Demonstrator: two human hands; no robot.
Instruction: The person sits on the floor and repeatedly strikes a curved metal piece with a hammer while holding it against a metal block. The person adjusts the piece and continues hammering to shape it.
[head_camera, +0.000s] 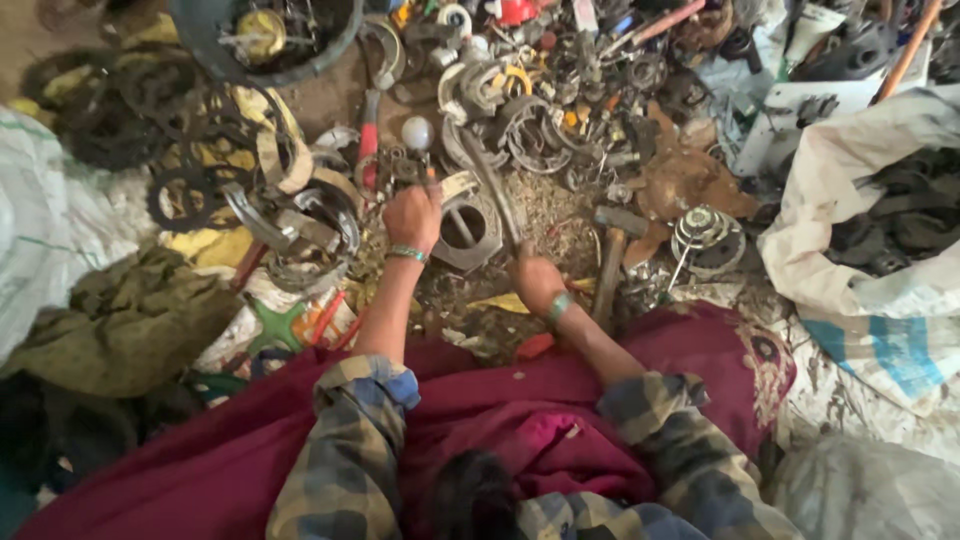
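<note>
Seen from above, seated on the ground amid a heap of scrap metal, with a dark red cloth (500, 400) spread across the lap and plaid sleeves (350, 440) pushed back from both forearms. Left hand (412, 216) reaching forward, fingers clenched around a small grey metal part (400, 168) at the edge of the pile, a green bangle (407, 253) at the wrist. Right hand (535, 280) lower and nearer the body, fingers closed on a long dark metal rod (492, 190) that slants up and away over the scrap toward the far left; a second green bangle (558, 306) on that wrist. Between the two hands, flat on the ground, a grey metal housing (468, 228) with a round opening, just beside the rod. To the right of the right hand, a hammer (612, 260) lying with its wooden handle pointing toward the body, close to but apart from the hand. Farther right, a round coiled metal piece (708, 236). Beyond the left hand, a red-handled tool (368, 148) and a small white ball (416, 132) among rings and brackets. At the left, dark toothed rings (185, 190) on yellowish scraps; at the far right, a white woven sack (860, 230) holding dark parts; at the top left, a dark round tub (210, 35) of odd pieces.
</note>
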